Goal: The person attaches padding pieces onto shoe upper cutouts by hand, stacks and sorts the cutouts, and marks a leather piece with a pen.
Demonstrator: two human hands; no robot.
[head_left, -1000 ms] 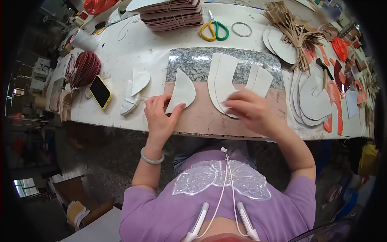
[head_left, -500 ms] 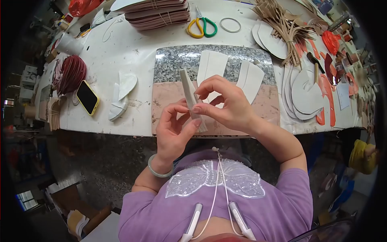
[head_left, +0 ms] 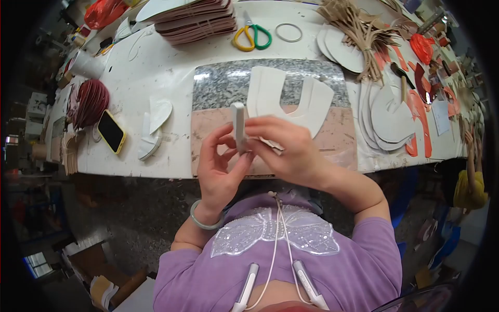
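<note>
A narrow stack of pale strips (head_left: 238, 122) stands upright between my hands, seen nearly edge-on. My left hand (head_left: 217, 166) is closed around its lower part, thumb on the near side. The fingers of my right hand (head_left: 291, 151) press against its right side, slightly blurred, and the fingertips are partly hidden. Just beyond, a white U-shaped piece (head_left: 266, 93) with lines along its arms lies on a slab, half speckled stone (head_left: 221, 78) and half pinkish surface (head_left: 208, 127). My right hand covers the near part of this piece.
Scissors (head_left: 252, 37) with yellow and green handles and a metal ring (head_left: 289, 32) lie at the back beside tied stacks (head_left: 197, 23). White curved pieces (head_left: 387, 122) and a tan strip bundle (head_left: 364, 39) are on the right. A phone (head_left: 111, 132) and white pieces (head_left: 153, 130) lie left.
The strip stack has turned from leaning left to nearly upright. My right hand has flattened from a raised pinch and come lower against it. The whole view has shifted slightly.
</note>
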